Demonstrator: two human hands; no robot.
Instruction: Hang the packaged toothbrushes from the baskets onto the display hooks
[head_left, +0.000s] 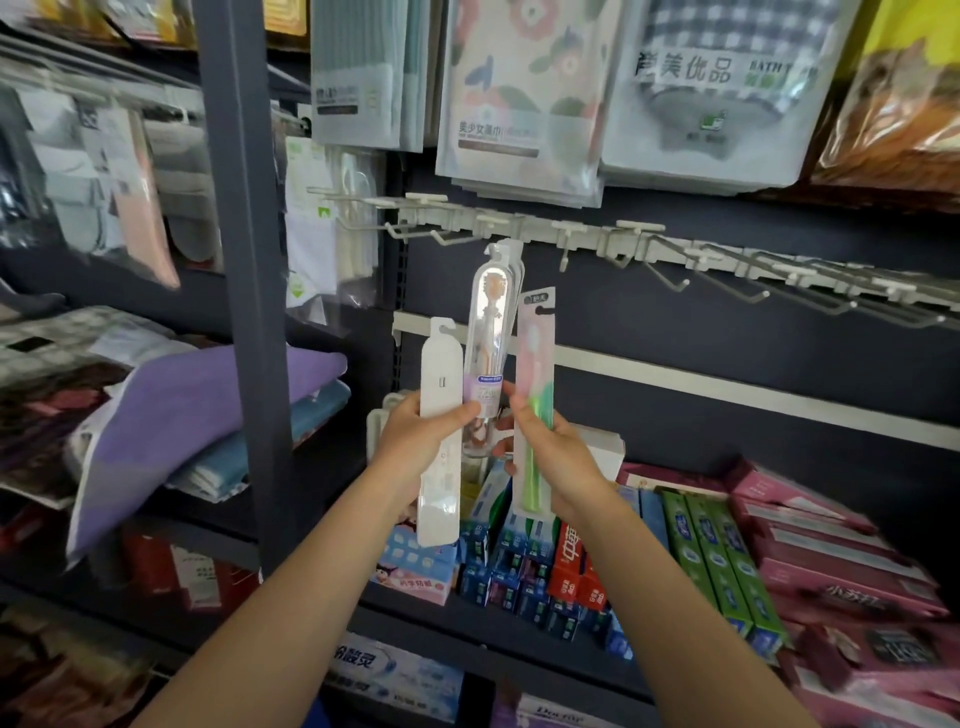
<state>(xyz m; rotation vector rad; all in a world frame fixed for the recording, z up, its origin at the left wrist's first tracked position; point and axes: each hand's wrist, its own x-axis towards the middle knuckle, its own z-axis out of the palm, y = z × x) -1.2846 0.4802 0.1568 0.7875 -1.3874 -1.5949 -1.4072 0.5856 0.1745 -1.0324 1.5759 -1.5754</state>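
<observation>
Light, stiff, slick blister packs. Left hand gripping white pack mid-length; right hand pinching pink-green pack. Best steered near hang-tab.

Head camera faces display hooks closely, angled downward.

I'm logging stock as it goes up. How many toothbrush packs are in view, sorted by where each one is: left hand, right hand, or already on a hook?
Held in left hand: 1, the white pack
Held in right hand: 1, the pink and green pack
Hanging on a hook: at least 1, the clear pack
Total: 3
</observation>
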